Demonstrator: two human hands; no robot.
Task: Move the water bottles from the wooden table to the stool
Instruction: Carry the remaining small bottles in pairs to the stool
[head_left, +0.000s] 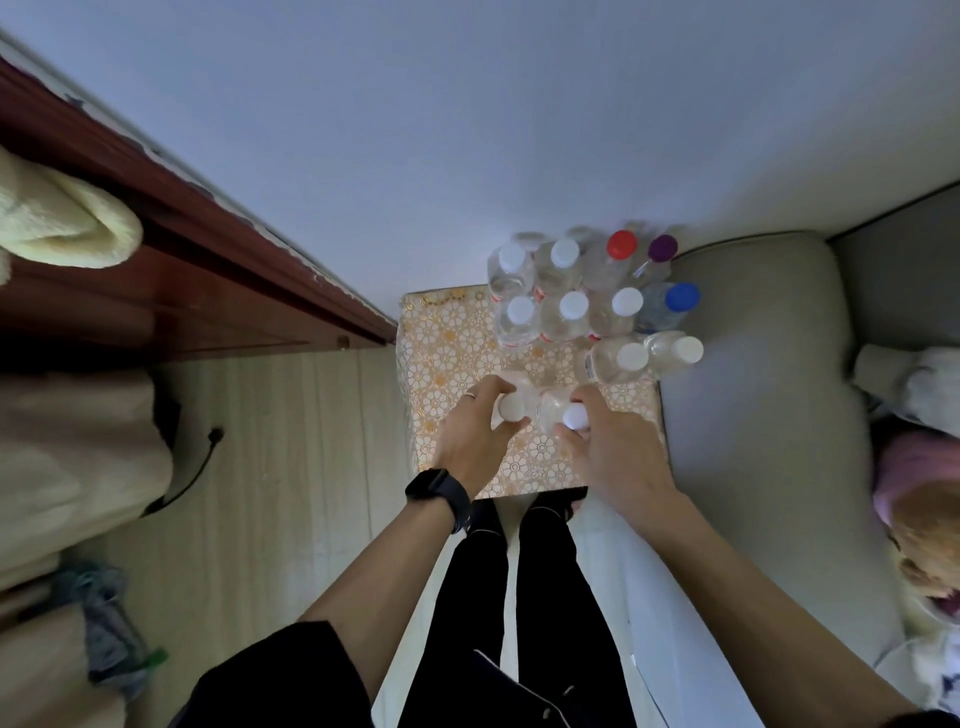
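Clear water bottles (574, 312) stood upright, clustered on the floral-patterned top's (452, 353) far right. Most caps were white.

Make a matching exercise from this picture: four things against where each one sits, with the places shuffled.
Things
1. red-capped clear plastic bottle
2. purple-capped clear plastic bottle
3. blue-capped clear plastic bottle
4. black wristband

Places
A. wrist behind the left hand
B. right of red, beyond blue
C. right edge of the group, nearer the person than purple
D. between a white cap and the purple cap

Pairs: 1-D, 2-B, 3-C, 4-A
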